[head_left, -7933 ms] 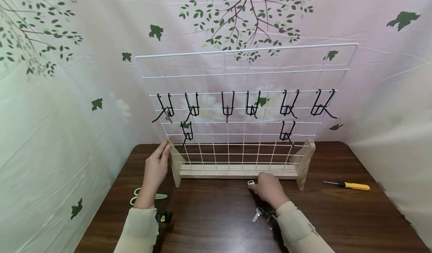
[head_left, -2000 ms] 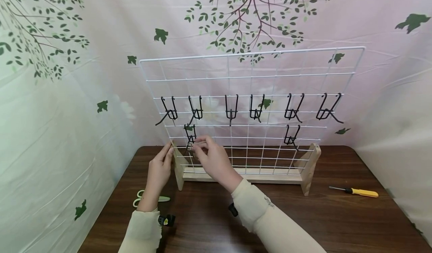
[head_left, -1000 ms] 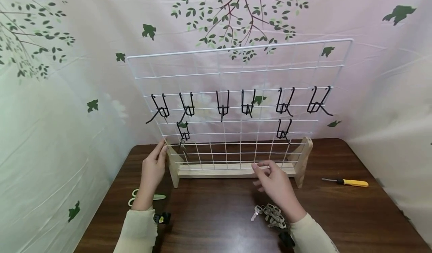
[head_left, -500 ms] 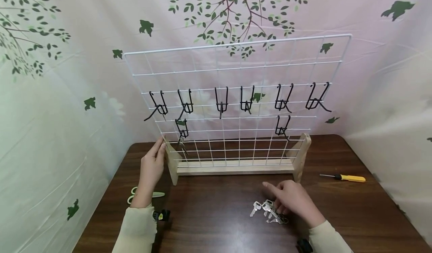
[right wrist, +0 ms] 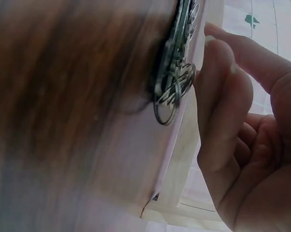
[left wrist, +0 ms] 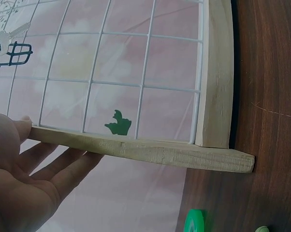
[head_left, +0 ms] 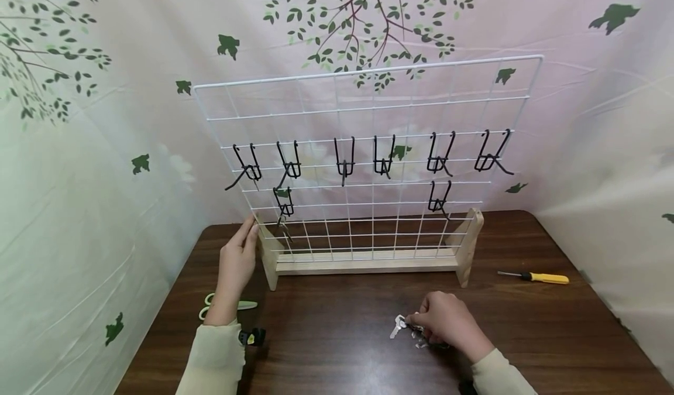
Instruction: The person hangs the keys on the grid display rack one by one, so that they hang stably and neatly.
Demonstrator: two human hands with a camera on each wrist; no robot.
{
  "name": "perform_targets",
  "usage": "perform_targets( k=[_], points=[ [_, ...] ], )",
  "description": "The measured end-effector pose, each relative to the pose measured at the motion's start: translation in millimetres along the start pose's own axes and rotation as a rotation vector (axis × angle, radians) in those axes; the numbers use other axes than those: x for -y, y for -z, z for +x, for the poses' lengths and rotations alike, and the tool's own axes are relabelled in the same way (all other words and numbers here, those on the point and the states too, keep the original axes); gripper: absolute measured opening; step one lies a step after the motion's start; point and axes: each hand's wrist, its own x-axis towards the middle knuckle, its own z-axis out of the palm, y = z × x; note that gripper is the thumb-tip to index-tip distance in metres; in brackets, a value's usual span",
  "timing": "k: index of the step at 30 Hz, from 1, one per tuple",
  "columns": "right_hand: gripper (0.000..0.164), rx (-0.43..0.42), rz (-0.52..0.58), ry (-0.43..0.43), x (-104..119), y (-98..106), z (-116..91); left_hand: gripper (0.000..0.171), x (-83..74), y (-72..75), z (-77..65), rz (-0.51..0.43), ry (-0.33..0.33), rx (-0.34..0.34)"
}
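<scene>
My left hand [head_left: 237,260] holds the left wooden side post [left wrist: 136,152] of a white wire grid rack [head_left: 368,67], thumb on one face and fingers on the other. At the table's front right, my right hand [head_left: 447,322] is bent over a small pile of keys [head_left: 419,342]. Its thumb and index tips are close together by one silver key [head_left: 396,326]; whether they pinch it is hidden. Key rings [right wrist: 166,104] show beside the fingertips in the right wrist view. A set of keys [head_left: 286,231] hangs from the lower left black hook [head_left: 285,205].
Several black hooks line the grid, such as the middle hook [head_left: 344,167]; a small key [head_left: 256,183] hangs at the upper left one. Light green scissors [head_left: 246,305] lie beside my left forearm. A yellow screwdriver [head_left: 547,278] lies at the right on the brown table [head_left: 326,330].
The right hand was at the lower left hook two seconds ago, then moved away right and down to the key pile. Keys now hang on that hook. The left hand stays on the post.
</scene>
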Motion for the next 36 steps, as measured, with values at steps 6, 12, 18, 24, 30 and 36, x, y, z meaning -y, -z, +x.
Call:
perform_targets(
  k=[6, 12, 18, 24, 30, 36],
  points=[
    [0.034, -0.004, 0.045, -0.001, -1, -1, 3, 0.047, -0.5, -1.4, 1.5, -0.002, -0.001, -0.004],
    [0.032, 0.016, 0.043, 0.009, -3, 1, 7, 0.048, -2.7, -2.7, 1.9, 0.010, 0.002, -0.007],
    [0.032, 0.047, 0.018, 0.035, -5, 2, 12, 0.049, -3.2, -3.3, 2.6, 0.016, 0.008, -0.003],
    [0.033, 0.052, -0.004, 0.060, -6, 3, 17, 0.049, -3.2, -4.0, 3.7, 0.007, 0.023, 0.005],
    [0.032, 0.047, 0.004, 0.069, -6, 2, 22, 0.050, -3.1, -6.0, 4.4, 0.012, 0.032, 0.009],
    [0.031, 0.088, -0.016, 0.081, -5, 2, 24, 0.050, -2.5, -6.4, 3.8, 0.009, 0.022, 0.005]
  ],
)
